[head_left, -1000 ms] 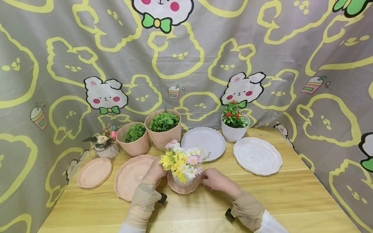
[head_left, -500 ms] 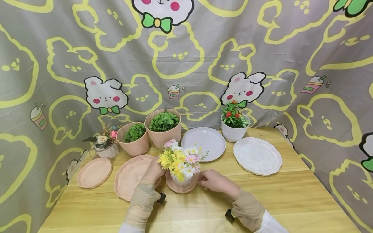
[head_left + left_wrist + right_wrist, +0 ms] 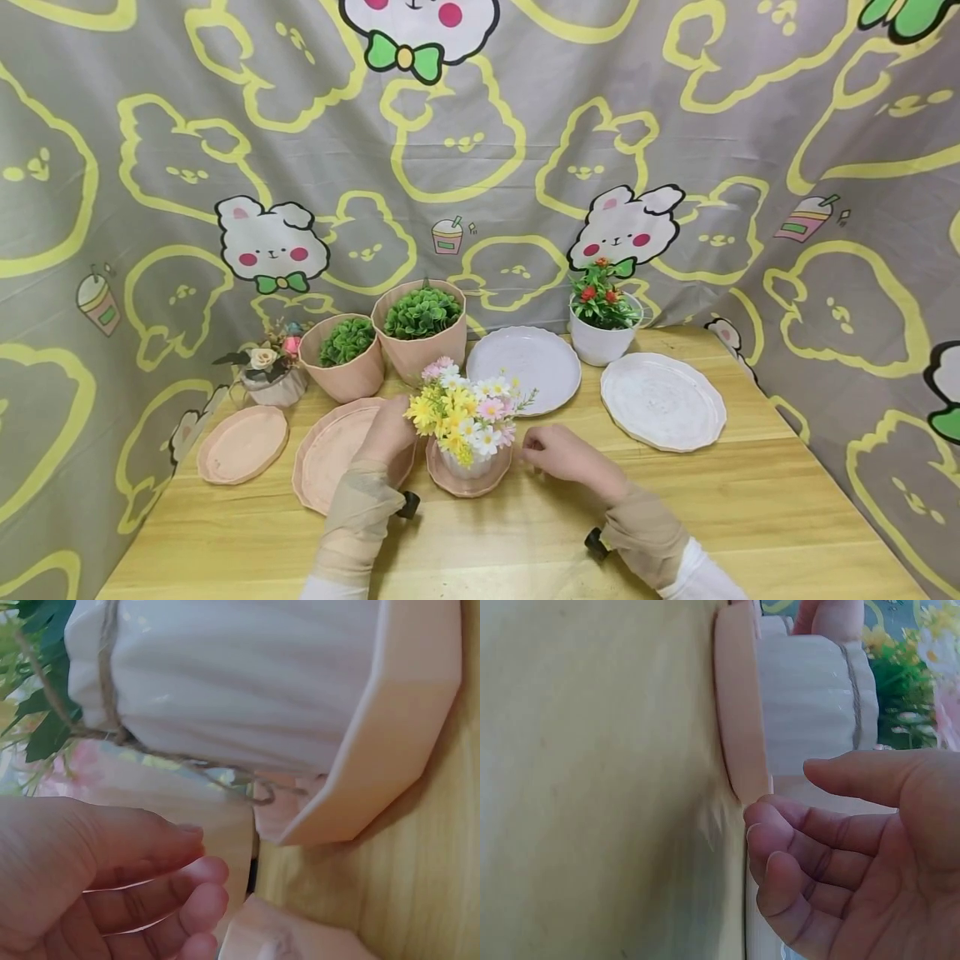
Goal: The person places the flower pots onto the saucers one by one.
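Note:
A ribbed white pot (image 3: 232, 682) with twine tied round it stands on a small pink saucer (image 3: 459, 487) near the middle of the table. Yellow, white and pink artificial flowers (image 3: 461, 417) fill the pot. On its left side, my left hand (image 3: 390, 429) hovers over the large pink saucer (image 3: 318, 462), fingers loosely bent and holding nothing. My right hand (image 3: 566, 454) is to the right of the small saucer, thumb and fingers parted around air. Both wrist views show a gap between the fingers and the potted flowers.
Two pink pots with green plants (image 3: 342, 354) stand behind, beside a small flower cup (image 3: 276, 383) and a small pink saucer (image 3: 243, 444). Rightward lie a lavender saucer (image 3: 525, 367), a white saucer (image 3: 663, 402) and a white pot with red flowers (image 3: 603, 337). A patterned curtain (image 3: 517, 167) backs the table.
The saucer with the potted flowers has shifted slightly left. Both hands, at its sides earlier, have drawn away from it, left hand leftward and right hand rightward.

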### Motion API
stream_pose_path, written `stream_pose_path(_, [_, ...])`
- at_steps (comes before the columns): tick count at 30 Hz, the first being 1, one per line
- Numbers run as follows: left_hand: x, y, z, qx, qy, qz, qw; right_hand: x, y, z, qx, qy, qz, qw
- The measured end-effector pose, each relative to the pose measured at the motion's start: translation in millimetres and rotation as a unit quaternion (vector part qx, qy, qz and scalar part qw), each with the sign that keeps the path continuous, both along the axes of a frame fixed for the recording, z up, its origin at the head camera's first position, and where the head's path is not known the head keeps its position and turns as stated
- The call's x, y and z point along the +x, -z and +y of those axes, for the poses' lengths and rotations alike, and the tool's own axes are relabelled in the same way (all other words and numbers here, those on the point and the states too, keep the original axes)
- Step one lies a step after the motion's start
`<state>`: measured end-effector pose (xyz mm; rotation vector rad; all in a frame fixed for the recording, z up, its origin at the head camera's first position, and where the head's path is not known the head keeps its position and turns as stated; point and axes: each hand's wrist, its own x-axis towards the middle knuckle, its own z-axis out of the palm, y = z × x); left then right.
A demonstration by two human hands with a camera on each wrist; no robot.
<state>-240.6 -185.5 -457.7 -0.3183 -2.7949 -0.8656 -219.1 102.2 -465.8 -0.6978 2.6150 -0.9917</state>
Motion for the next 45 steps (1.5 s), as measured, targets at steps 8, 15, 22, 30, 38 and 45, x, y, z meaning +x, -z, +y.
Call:
stream_pose_path(8, [0.2,-9.3,-6.8,0.024,-0.044,-0.084,0.9952,-8.6,-7.4,15.2,-0.006,0.037,0.004,0.9993])
stream_pose_path(15, [0.2,-12.3,-13.1,0.069,-0.073,-0.100,0.9899,-19.6,-9.1,28.0,-0.006,0.099,0.016,0.9950])
stream_pose_path(22, [-3.6,-14.8,-16.9,0.061,-0.079,-0.058,0.9934,-29.7,-7.1,40.6,-0.011,0.163,0.033,0.9861])
stream_pose_path(30, [-4.1,-15.5,-17.9,0.064,-0.096,-0.051,0.9920,-36.0,-1.7,48.7,-0.018,0.237,0.039,0.9706])
stream_pose_path(38, [-3.4,-17.1,-16.3,0.067,-0.109,-0.042,0.9909,-40.4,6.0,54.5,-0.111,0.264,-0.032,0.9576])
stream_pose_path(45, [-4.3,-17.5,-15.5,0.101,-0.131,-0.023,0.9860,-46.3,13.6,58.9,-0.141,0.263,-0.072,0.9518])
